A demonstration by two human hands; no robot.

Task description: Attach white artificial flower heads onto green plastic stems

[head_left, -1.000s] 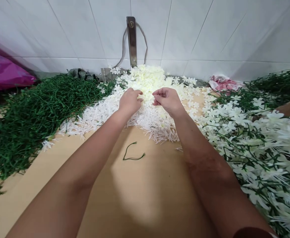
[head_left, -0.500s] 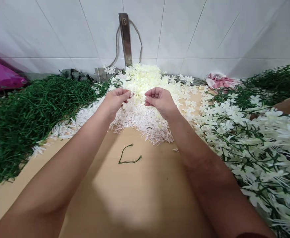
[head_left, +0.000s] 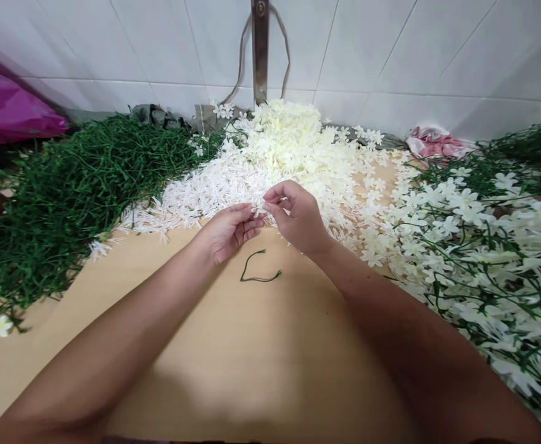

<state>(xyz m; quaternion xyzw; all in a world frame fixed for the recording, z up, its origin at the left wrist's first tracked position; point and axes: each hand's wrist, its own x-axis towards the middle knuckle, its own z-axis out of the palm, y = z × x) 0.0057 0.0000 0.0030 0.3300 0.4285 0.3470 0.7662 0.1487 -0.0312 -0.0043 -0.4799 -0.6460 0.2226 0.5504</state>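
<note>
My left hand (head_left: 234, 233) pinches a small white artificial flower (head_left: 258, 210) between thumb and fingertip, its other fingers loosely curled. My right hand (head_left: 298, 216) meets it from the right, thumb and forefinger closed at the same flower; any smaller piece between those fingertips is too small to make out. Below the hands, a bent green plastic stem (head_left: 251, 279) lies on the tan board (head_left: 251, 345). Just behind them spread a heap of thin white stamen pieces (head_left: 205, 188) and a pile of cream flower heads (head_left: 289, 135).
At left is a large heap of green stems (head_left: 89, 172), with a magenta bag (head_left: 15, 105) beyond. Stemmed white flowers (head_left: 474, 271) crowd the right side. A red-and-white cloth (head_left: 437, 145) and an upright metal bar (head_left: 260, 55) sit by the tiled wall (head_left: 353, 49).
Both hands have come back from the flower pile toward me and together, and a white flower now shows between them. The view has shifted a little left and downward. The green stem still lies there.
</note>
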